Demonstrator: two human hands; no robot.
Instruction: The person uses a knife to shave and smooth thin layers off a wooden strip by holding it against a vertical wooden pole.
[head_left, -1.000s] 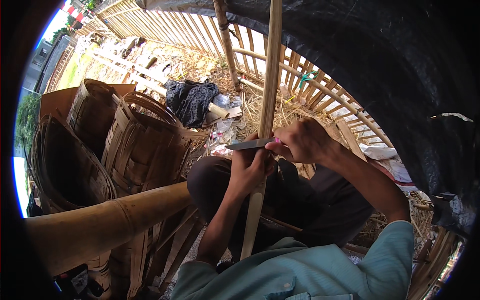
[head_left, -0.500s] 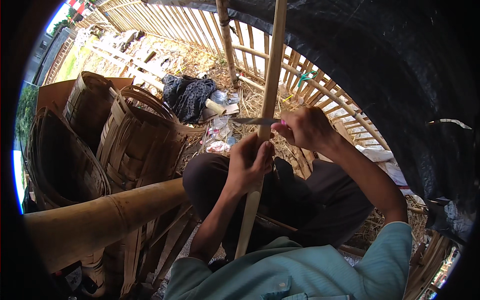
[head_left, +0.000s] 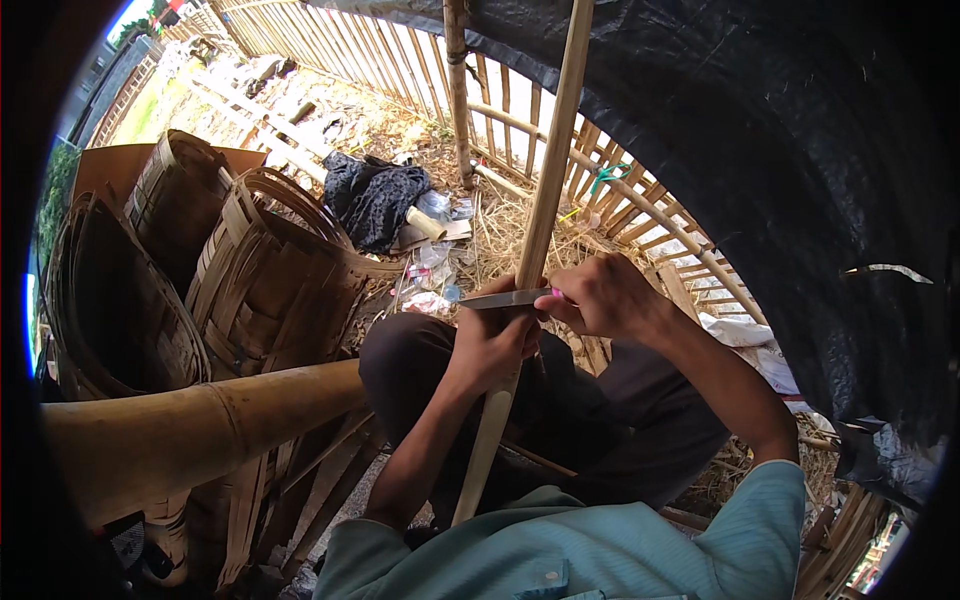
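Observation:
A long pale bamboo strip [head_left: 545,190] runs from my lap up past the top of the view. My left hand [head_left: 492,345] is closed around the strip at mid-length. My right hand [head_left: 600,298] grips the pink handle of a knife [head_left: 505,298], whose grey blade lies flat across the strip just above my left hand. My dark-trousered knee [head_left: 410,350] is below the hands.
A thick bamboo pole [head_left: 200,430] lies across the lower left. Several woven bamboo baskets [head_left: 280,290] stand at the left. A slatted bamboo fence [head_left: 420,60] runs behind, a black tarp [head_left: 800,150] hangs at the right, and a dark cloth [head_left: 375,200] lies on straw litter.
Both hands with the knife have shifted slightly along the strip, and the view has tilted a little. The grips are the same.

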